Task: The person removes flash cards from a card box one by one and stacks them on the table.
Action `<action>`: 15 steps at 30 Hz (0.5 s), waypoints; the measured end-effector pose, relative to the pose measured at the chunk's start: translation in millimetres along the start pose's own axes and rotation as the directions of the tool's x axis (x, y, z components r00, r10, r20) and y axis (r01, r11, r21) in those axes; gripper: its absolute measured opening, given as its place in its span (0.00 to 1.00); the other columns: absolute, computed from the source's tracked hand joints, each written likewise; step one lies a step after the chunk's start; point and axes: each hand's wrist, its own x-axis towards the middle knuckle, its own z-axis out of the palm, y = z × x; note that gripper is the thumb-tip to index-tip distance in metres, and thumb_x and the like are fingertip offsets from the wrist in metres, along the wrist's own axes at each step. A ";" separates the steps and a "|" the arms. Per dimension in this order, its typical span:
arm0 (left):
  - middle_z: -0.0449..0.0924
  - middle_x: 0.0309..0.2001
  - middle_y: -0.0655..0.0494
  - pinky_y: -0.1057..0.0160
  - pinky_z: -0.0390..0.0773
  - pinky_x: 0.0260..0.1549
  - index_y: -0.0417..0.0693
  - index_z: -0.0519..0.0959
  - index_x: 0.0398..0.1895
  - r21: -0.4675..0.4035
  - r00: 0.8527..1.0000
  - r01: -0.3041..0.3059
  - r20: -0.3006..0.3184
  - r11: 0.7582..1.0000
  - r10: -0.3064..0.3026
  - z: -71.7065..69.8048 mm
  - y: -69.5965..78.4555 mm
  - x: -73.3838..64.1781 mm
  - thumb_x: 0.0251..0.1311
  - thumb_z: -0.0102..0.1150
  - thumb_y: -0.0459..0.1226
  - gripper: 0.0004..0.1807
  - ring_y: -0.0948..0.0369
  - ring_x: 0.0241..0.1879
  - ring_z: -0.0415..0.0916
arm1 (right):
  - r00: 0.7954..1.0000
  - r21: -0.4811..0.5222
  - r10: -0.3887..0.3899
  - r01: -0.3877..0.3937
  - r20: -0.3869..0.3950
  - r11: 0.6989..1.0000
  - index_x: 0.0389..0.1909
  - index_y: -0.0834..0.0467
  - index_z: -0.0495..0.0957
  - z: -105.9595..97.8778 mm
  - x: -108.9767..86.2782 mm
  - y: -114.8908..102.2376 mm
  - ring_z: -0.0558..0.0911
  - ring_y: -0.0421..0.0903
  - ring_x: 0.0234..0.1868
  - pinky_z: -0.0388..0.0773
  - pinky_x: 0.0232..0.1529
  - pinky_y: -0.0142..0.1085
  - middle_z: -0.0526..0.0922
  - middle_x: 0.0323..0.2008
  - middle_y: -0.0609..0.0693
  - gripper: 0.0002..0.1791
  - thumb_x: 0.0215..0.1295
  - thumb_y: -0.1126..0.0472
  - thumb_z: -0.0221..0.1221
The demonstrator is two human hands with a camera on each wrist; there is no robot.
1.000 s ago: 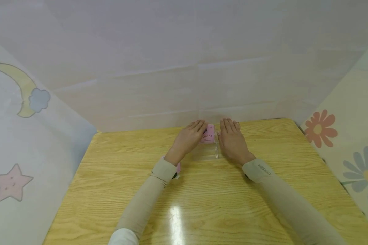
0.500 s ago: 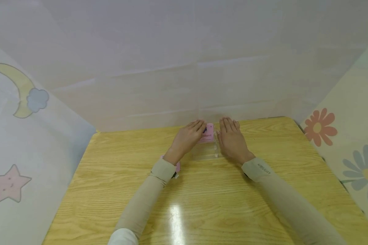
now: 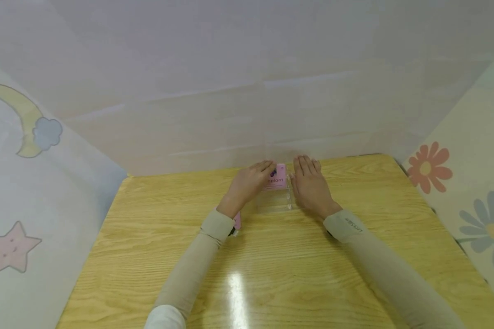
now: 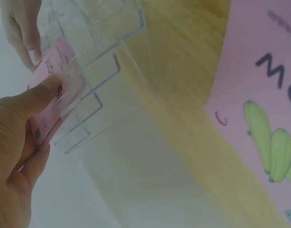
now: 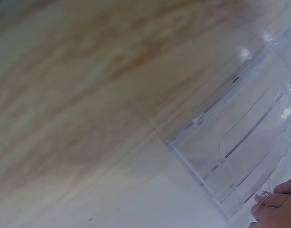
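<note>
Your left hand (image 3: 250,183) pinches the pink card (image 3: 277,178) at its left edge, with the thumb flat on the printed face and the fingers behind. The card leans at the rear, upper part of the clear stepped rack (image 3: 289,201); its face carries a purple picture above lettering that ends in "plant". Your right hand (image 3: 312,188) grips nothing: its fingers lie straight and close together, pointing away from you, along the right side of the rack. The transparent plastic makes it hard to tell whether that palm touches the rack.

A second pink card (image 3: 237,221) lies on the wooden table (image 3: 169,269) below your left wrist, which hides part of it. The left wrist view shows green vegetables printed on this card. The rack stands near the far edge of the table, in front of the pale back wall (image 3: 214,91). A moon (image 3: 21,112) and a star (image 3: 12,249) decorate the left wall; flowers (image 3: 430,167) decorate the right.
</note>
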 end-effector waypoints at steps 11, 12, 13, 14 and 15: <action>0.87 0.60 0.54 0.65 0.89 0.49 0.50 0.84 0.64 -0.209 0.999 0.032 0.027 0.977 -0.027 -14.2 -7.9 9.0 0.67 0.70 0.34 0.22 0.58 0.51 0.90 | 1.000 -0.010 0.006 -0.006 0.023 1.000 0.81 0.72 0.51 1.1 1.2 1.6 0.55 0.66 0.84 0.47 0.86 0.59 0.58 0.80 0.71 0.35 0.86 0.51 0.38; 0.88 0.59 0.54 0.65 0.89 0.49 0.50 0.84 0.63 -0.223 0.999 0.037 0.029 0.974 -0.031 -14.6 -8.2 9.9 0.67 0.69 0.34 0.21 0.58 0.50 0.90 | 1.000 -0.009 0.007 -0.007 0.024 1.000 0.81 0.72 0.51 1.3 1.2 1.8 0.55 0.66 0.84 0.47 0.86 0.59 0.58 0.80 0.71 0.35 0.86 0.51 0.38; 0.89 0.57 0.54 0.64 0.89 0.49 0.51 0.85 0.62 -0.230 0.999 0.042 0.032 0.972 -0.036 -14.6 -8.5 10.9 0.67 0.69 0.34 0.20 0.58 0.49 0.91 | 1.000 -0.007 0.008 -0.008 0.024 1.000 0.81 0.72 0.52 1.6 1.1 1.8 0.55 0.66 0.84 0.47 0.86 0.59 0.58 0.80 0.71 0.35 0.86 0.51 0.38; 0.90 0.56 0.55 0.64 0.89 0.49 0.52 0.85 0.62 -0.244 0.998 0.053 0.038 0.968 -0.045 -14.7 -8.7 11.7 0.67 0.69 0.34 0.20 0.58 0.49 0.91 | 1.000 -0.008 0.009 -0.009 0.025 1.000 0.81 0.72 0.52 2.1 1.0 2.0 0.55 0.66 0.84 0.47 0.86 0.59 0.58 0.80 0.71 0.35 0.86 0.51 0.38; 0.90 0.56 0.55 0.63 0.89 0.50 0.52 0.85 0.62 -0.260 0.997 0.065 0.047 0.963 -0.054 -14.8 -8.8 12.3 0.68 0.69 0.35 0.19 0.58 0.49 0.91 | 1.000 -0.005 0.010 -0.010 0.025 1.000 0.80 0.72 0.52 2.1 0.7 1.9 0.55 0.67 0.84 0.47 0.86 0.59 0.58 0.80 0.71 0.35 0.86 0.51 0.38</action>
